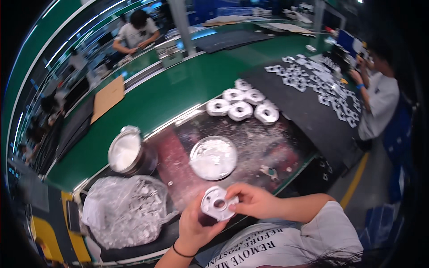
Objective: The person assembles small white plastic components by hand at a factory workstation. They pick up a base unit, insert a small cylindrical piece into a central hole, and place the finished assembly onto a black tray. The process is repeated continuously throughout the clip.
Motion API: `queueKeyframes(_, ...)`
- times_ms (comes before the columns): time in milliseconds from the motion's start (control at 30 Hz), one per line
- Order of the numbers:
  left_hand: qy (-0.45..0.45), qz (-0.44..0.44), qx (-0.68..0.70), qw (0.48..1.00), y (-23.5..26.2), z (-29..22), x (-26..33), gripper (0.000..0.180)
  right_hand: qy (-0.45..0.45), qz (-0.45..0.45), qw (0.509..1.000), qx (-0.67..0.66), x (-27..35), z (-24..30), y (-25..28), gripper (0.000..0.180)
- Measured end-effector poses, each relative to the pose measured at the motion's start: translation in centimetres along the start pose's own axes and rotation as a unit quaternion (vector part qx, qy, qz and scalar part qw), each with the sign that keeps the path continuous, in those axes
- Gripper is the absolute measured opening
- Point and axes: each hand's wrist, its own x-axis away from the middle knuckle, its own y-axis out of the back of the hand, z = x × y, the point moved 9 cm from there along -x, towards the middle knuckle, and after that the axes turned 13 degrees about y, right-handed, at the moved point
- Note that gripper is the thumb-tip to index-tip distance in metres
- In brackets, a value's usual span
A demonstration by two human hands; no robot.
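Note:
Close to my body, my left hand is wrapped round a white housing with a round hole in its middle and flat-cut sides. Its face is turned up. The thumb and fingers of my right hand are pinched together over the right part of that face. Anything small between those fingertips is hidden. Just beyond my hands lies a round, shallow dish with whitish contents. At my left, a clear plastic bag holds many small pale pieces. Behind it stands a metal pot with something white inside.
Several similar white housings sit together at the bench's far side. Rows of flat white parts cover a black mat at right. A green conveyor belt runs behind. A co-worker sits at right, another person across.

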Motion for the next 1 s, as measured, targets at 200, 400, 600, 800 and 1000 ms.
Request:
queueKeyframes(200, 0.127, 0.070, 0.030, 0.989, -3.9, 0.7, 2.3, 0.097, -0.099, -0.041, 0.993, 0.053, 4.1, -2.1, 1.5, 0.032)
queueKeyframes(400, 0.190, 0.044, -0.005, 0.981, -4.0, 3.0, 3.4, 0.092, 0.082, 0.084, 0.832, 0.542, 4.8, 7.2, 2.3, 0.050)
queueKeyframes(600, 0.259, 0.078, 0.013, 0.963, -3.7, 4.0, 3.9, 0.102, 0.075, -0.340, 0.555, 0.756, 11.6, 26.7, 17.7, 0.029)
queueKeyframes(800, 0.259, 0.054, 0.034, 0.964, -3.3, 4.5, 4.0, 0.103, -0.190, -0.447, 0.372, 0.791, 17.4, 29.6, 31.2, 0.067)
queueKeyframes(1000, 0.242, 0.050, -0.035, 0.968, -2.8, 3.6, 3.5, 0.102, -0.259, -0.423, 0.303, 0.814, 16.3, 28.4, 34.2, 0.071)
